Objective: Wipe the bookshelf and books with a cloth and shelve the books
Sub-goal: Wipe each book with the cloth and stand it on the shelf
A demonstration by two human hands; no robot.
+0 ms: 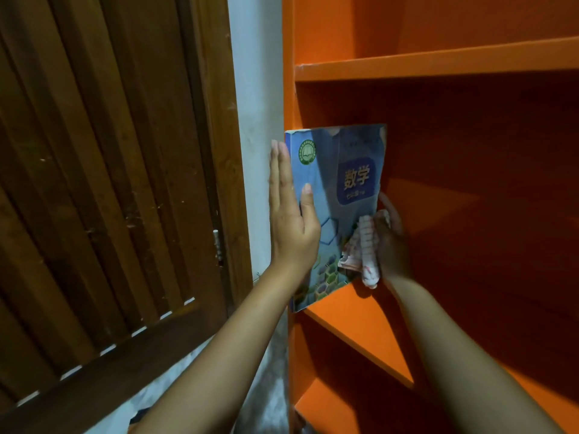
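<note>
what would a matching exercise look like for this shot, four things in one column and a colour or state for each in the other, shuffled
Column one:
1 book
2 cloth
3 bookshelf
4 left hand

Column two:
A orange all over
B fingers straight, flat against the spine
C blue cover, standing at the shelf's left end
D pink and white, bunched in the right hand

Pairs: 1-C, 2-D, 3-A, 4-B

Orange bookshelf (438, 62), blue hexagon-patterned book (338, 214), pink-and-white cloth (365, 249), brown slatted door (103, 183).
</note>
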